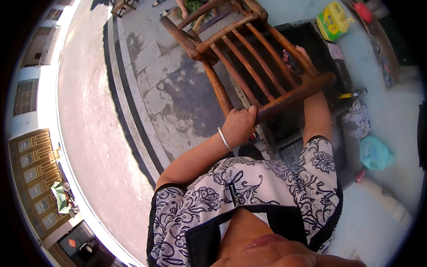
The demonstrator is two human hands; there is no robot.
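A brown wooden chair [269, 66] with a slatted back is held up and tilted in front of me. My left hand [240, 126] is closed round the end of its thick near rail, and a light bangle sits on that wrist. Beyond the slats, my right hand [299, 58] is at the chair's right side, partly hidden by the side post. Its fingers curl round something dark that I cannot make out. Beneath the chair lies a dark, wet-looking sink or trough [307, 33].
Along the right stand a yellow jug [327, 27], a crumpled cloth [357, 119], a yellow-and-black handled tool [350, 95] and a teal bottle [373, 153]. Paving [153, 84] with damp patches borders a road on the left. A plant [192, 6] and a person's leg [182, 8] show at the top.
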